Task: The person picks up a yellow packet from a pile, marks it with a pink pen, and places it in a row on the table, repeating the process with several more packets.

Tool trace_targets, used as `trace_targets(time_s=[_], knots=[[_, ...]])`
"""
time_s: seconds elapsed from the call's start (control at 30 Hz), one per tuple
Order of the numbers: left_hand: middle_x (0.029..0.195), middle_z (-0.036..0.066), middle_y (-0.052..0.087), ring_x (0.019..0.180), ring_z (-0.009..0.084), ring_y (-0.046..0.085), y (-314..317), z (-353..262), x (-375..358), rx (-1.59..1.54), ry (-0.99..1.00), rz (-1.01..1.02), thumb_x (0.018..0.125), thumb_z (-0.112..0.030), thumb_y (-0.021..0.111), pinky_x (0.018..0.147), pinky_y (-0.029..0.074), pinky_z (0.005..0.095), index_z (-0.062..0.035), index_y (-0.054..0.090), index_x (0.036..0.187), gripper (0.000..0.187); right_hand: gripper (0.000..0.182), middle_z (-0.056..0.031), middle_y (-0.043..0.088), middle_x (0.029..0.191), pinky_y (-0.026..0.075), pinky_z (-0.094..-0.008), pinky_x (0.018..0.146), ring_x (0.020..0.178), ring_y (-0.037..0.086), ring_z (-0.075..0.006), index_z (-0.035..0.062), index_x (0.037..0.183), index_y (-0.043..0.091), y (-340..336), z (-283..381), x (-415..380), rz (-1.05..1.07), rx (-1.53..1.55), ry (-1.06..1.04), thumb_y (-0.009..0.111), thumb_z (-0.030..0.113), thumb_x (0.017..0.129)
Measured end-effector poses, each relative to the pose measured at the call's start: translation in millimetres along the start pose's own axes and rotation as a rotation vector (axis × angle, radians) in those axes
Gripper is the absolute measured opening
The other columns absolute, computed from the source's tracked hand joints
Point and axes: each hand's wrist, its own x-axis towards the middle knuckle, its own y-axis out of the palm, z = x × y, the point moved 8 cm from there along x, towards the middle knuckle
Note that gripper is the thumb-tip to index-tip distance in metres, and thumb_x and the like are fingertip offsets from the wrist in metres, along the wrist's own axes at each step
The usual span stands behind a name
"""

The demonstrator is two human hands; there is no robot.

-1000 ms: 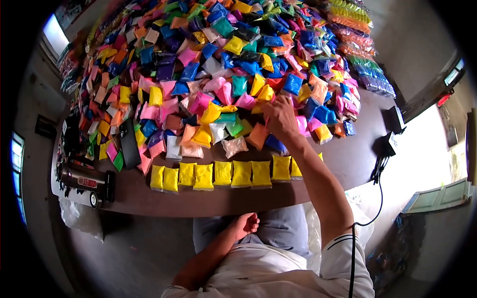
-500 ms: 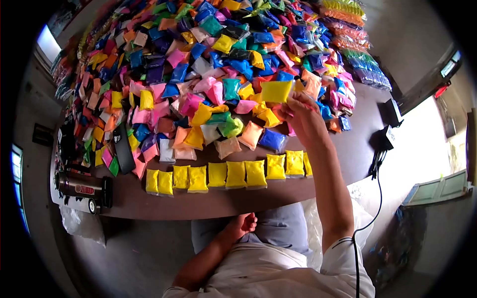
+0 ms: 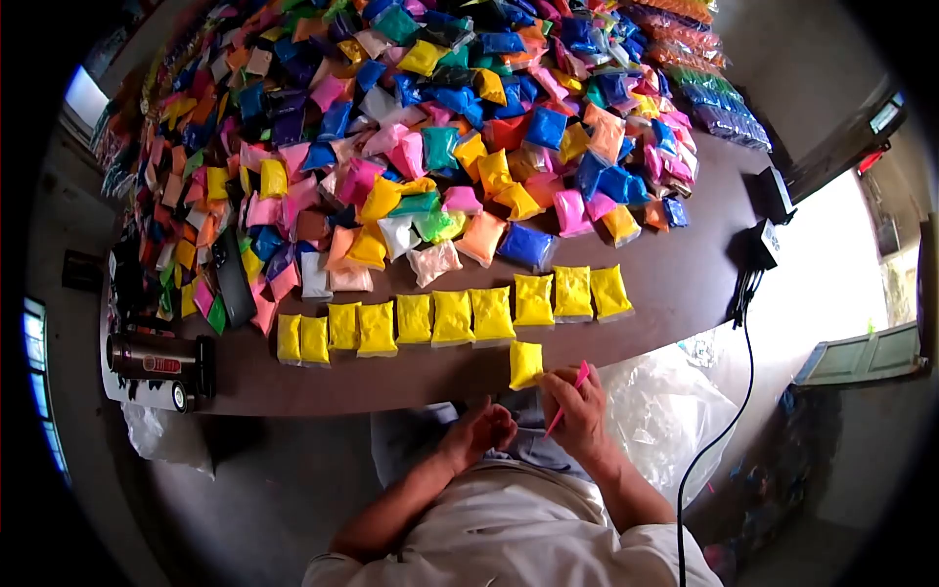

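Note:
My right hand is near the table's front edge, fingers closed on the corner of a yellow packet. A slim pink stick-like tool also runs through its grip, slanting across the fingers. My left hand hovers just off the edge over my lap, fingers loosely curled and apart, with nothing visible in it. Beyond both hands runs a row of several yellow packets, laid side by side. The held packet is in front of the row, toward its right part.
A large heap of coloured packets covers the back of the table. Stacked clear-wrapped packs lie at back right. A dark flask and a black phone-like slab are at left. A black cable hangs at right.
My right hand has come back from the heap to the front edge, bringing a yellow packet. My left hand has risen slightly and its fingers have loosened. The view has shifted a little.

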Motion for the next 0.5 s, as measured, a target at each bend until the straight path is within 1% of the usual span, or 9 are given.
trace_targets(time_s=[0.07, 0.17, 0.2, 0.27, 0.3, 0.37, 0.4, 0.47, 0.5], knots=[[0.080, 0.010, 0.060, 0.068, 0.0211, 0.055, 18.4, -5.4, -4.0, -0.041, 0.013, 0.086, 0.084, -0.059, 0.040, 0.062, 0.042, 0.0296, -0.0057, 0.060, 0.083, 0.057, 0.040, -0.0093, 0.057, 0.085, 0.045, -0.0347, 0.065, 0.076, 0.054, -0.0285, 0.0048, 0.095, 0.058, 3.2, 5.0, -8.5, 0.024, -0.018, -0.047, 0.063, -0.005, 0.057], [0.081, 0.010, 0.060, 0.071, 0.0209, 0.055, 37.2, -10.0, -7.6, -0.031, 0.063, 0.167, 0.085, -0.058, 0.037, 0.063, 0.041, 0.0298, -0.0055, 0.059, 0.084, 0.058, 0.041, -0.0090, 0.057, 0.087, 0.045, -0.0344, 0.065, 0.075, 0.054, -0.0281, 0.0048, 0.097, 0.057, 10.5, 1.4, -22.6, 0.030, -0.001, -0.060, 0.064, -0.003, 0.057], [0.081, 0.010, 0.060, 0.071, 0.0209, 0.055, 37.2, -9.8, -7.4, -0.033, 0.059, 0.161, 0.085, -0.058, 0.037, 0.063, 0.041, 0.0298, -0.0055, 0.059, 0.084, 0.058, 0.041, -0.0090, 0.057, 0.087, 0.045, -0.0344, 0.065, 0.075, 0.054, -0.0281, 0.0048, 0.097, 0.057, 10.8, 2.2, -25.0, 0.032, 0.003, -0.054, 0.064, -0.003, 0.057], [0.084, 0.008, 0.059, 0.076, 0.0208, 0.055, 41.0, -11.1, -8.5, 0.032, 0.072, 0.200, 0.086, -0.058, 0.034, 0.064, 0.041, 0.0301, -0.0060, 0.059, 0.092, 0.058, 0.041, -0.0083, 0.057, 0.088, 0.045, -0.0347, 0.065, 0.075, 0.054, -0.0278, 0.0049, 0.099, 0.057, 10.9, 5.3, -29.3, 0.030, 0.007, -0.054, 0.065, -0.001, 0.059], [0.084, 0.008, 0.059, 0.076, 0.0208, 0.055, 43.5, -11.6, -8.6, 0.036, 0.066, 0.197, 0.086, -0.058, 0.034, 0.064, 0.041, 0.0301, -0.0060, 0.059, 0.092, 0.058, 0.041, -0.0083, 0.057, 0.088, 0.045, -0.0347, 0.065, 0.075, 0.054, -0.0278, 0.0049, 0.099, 0.057, 10.7, 5.1, -30.9, 0.025, 0.009, -0.049, 0.065, -0.001, 0.059], [0.088, 0.006, 0.059, 0.078, 0.0188, 0.055, 42.7, -15.6, -9.5, 0.041, 0.101, 0.084, 0.088, -0.054, 0.036, 0.065, 0.042, 0.0299, -0.0067, 0.055, 0.102, 0.053, 0.040, -0.0080, 0.056, 0.089, 0.045, -0.0340, 0.066, 0.076, 0.053, -0.0271, 0.0045, 0.099, 0.057, 14.6, 6.2, -35.3, 0.065, 0.059, -0.060, 0.067, 0.002, 0.060], [0.088, 0.006, 0.059, 0.078, 0.0188, 0.055, 48.8, -16.9, -10.3, 0.042, 0.095, 0.078, 0.088, -0.054, 0.036, 0.065, 0.042, 0.0299, -0.0067, 0.055, 0.102, 0.053, 0.040, -0.0080, 0.056, 0.089, 0.045, -0.0340, 0.066, 0.076, 0.053, -0.0271, 0.0045, 0.099, 0.057, 14.8, 6.1, -35.9, 0.064, 0.063, -0.053, 0.067, 0.002, 0.060], [0.081, 0.004, 0.060, 0.071, 0.0117, 0.055, 43.8, -25.0, -11.8, 0.161, 0.140, -0.158, 0.087, -0.050, 0.044, 0.062, 0.042, 0.0256, -0.0054, 0.057, 0.095, 0.047, 0.040, -0.0074, 0.056, 0.090, 0.044, -0.0330, 0.067, 0.078, 0.052, -0.0262, 0.0048, 0.100, 0.057, 14.3, 7.7, -36.3, 0.063, 0.096, -0.055, 0.068, 0.004, 0.061], [0.077, 0.002, 0.059, 0.067, 0.0092, 0.054, 32.0, -25.9, -7.8, 0.262, 0.181, -0.235, 0.087, -0.045, 0.048, 0.059, 0.042, 0.0234, -0.0040, 0.058, 0.092, 0.042, 0.040, -0.0073, 0.056, 0.091, 0.043, -0.0333, 0.069, 0.080, 0.052, -0.0255, 0.0051, 0.100, 0.058, 13.3, 9.2, -35.0, 0.099, 0.085, -0.044, 0.068, 0.004, 0.061]])
